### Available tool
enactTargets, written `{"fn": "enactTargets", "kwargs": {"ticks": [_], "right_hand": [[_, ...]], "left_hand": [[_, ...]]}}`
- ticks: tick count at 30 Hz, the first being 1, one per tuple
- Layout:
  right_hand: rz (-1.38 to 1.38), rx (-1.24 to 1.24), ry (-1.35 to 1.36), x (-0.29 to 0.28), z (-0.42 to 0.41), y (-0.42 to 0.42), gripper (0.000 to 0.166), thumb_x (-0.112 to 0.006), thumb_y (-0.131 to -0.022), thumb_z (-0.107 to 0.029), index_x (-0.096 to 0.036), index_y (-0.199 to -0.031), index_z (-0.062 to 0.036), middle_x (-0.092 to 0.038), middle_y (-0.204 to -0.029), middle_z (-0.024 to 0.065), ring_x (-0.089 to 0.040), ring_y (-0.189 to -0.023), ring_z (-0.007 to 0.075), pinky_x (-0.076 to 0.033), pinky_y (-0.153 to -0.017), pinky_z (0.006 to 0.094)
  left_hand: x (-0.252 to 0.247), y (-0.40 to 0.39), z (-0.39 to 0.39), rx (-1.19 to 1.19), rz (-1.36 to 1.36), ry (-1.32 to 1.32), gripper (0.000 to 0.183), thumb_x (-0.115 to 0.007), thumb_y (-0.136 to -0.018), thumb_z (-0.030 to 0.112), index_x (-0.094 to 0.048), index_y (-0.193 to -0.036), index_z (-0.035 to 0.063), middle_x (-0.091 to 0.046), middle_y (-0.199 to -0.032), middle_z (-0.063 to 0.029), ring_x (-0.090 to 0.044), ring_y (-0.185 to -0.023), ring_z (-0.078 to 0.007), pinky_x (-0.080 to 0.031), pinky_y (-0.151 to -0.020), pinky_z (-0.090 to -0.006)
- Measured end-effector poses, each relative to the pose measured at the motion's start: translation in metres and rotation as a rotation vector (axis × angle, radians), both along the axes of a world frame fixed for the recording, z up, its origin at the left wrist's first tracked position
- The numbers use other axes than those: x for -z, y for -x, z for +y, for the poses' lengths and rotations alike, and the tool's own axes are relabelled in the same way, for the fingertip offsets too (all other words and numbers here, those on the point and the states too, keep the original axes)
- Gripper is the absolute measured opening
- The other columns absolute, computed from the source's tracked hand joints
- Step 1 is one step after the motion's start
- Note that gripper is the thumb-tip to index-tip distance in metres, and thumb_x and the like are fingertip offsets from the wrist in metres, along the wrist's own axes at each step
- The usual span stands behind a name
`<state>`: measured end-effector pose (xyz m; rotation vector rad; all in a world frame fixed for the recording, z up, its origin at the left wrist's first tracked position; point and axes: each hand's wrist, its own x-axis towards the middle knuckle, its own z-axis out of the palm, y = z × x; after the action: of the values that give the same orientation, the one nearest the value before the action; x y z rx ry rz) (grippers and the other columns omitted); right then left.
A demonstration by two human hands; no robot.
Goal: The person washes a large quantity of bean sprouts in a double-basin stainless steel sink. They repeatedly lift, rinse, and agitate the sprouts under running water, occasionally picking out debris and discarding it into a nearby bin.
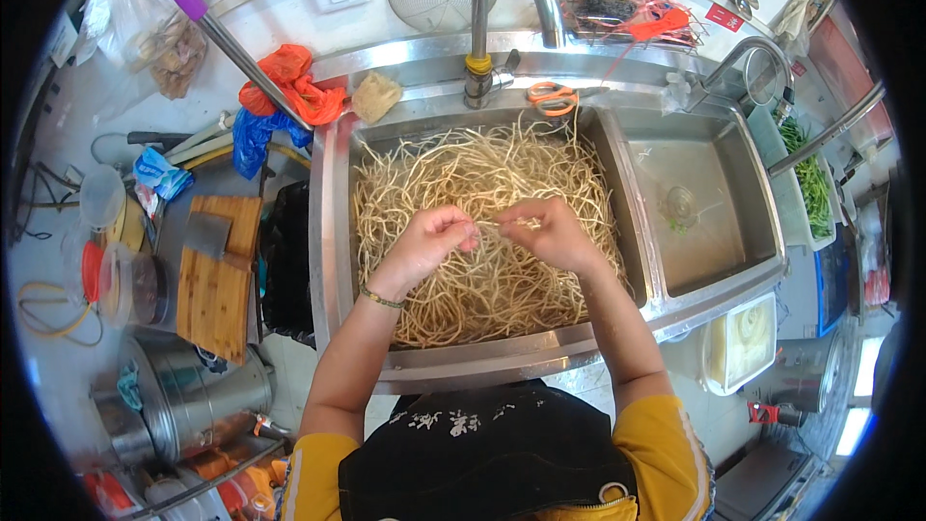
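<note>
Long, thin, pale brown root-like strands (463,166) fill the left basin of a stainless steel sink (391,363). Above the middle of the heap are both hands, a short gap between them. My left hand (443,233), with a bracelet at the wrist, has its thumb and fingertips pinched together on what looks like a thin strand. My right hand (544,231) pinches likewise, and a pale strand seems to run between the two sets of fingertips. Against the busy heap, the strand's ends cannot be made out.
A curved faucet (479,22) rises behind the basin, with orange-handled scissors (553,99) and a sponge (376,97) on the back ledge. The right basin (694,231) holds small green scraps. A cleaver (207,234) lies on a wooden cutting board (210,304) at left; greens fill a bin (788,206) at right.
</note>
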<state>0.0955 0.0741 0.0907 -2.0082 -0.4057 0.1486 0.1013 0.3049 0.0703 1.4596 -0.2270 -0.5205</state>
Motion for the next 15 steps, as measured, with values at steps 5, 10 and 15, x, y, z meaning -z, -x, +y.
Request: {"fn": "enactTargets", "kwargs": {"ticks": [5, 10, 15], "right_hand": [[0.000, -0.032, -0.011, -0.006, 0.017, 0.004, 0.018, -0.065, -0.086, -0.012, -0.073, -0.097, -0.0007, -0.072, -0.091, 0.0166, -0.070, -0.084, 0.0246, -0.054, -0.077, 0.0349], [-0.048, 0.055, 0.051, 0.001, 0.015, 0.003, 0.019, -0.064, -0.086, -0.015, -0.073, -0.094, -0.0011, -0.072, -0.093, 0.0177, -0.070, -0.084, 0.0285, -0.054, -0.076, 0.0375], [-0.199, 0.039, 0.122, -0.003, 0.017, 0.007, 0.015, -0.066, -0.084, -0.011, -0.073, -0.093, 0.0000, -0.072, -0.092, 0.0171, -0.070, -0.084, 0.0280, -0.054, -0.075, 0.0365]], "left_hand": [[-0.003, 0.004, 0.002, -0.005, 0.124, 0.136, 0.014, -0.060, -0.095, 0.010, -0.066, -0.101, -0.0012, -0.068, -0.088, -0.0062, -0.064, -0.081, -0.0126, -0.052, -0.077, -0.0261], [-0.016, 0.012, 0.009, 0.003, 0.203, 0.130, 0.014, -0.061, -0.092, 0.006, -0.067, -0.101, -0.0027, -0.069, -0.087, -0.0085, -0.065, -0.079, -0.0136, -0.052, -0.075, -0.0262], [-0.001, 0.012, 0.015, -0.006, 0.106, 0.008, 0.011, -0.057, -0.090, 0.000, -0.067, -0.092, -0.0021, -0.068, -0.083, -0.0083, -0.065, -0.077, -0.0135, -0.051, -0.071, -0.0253]]}}
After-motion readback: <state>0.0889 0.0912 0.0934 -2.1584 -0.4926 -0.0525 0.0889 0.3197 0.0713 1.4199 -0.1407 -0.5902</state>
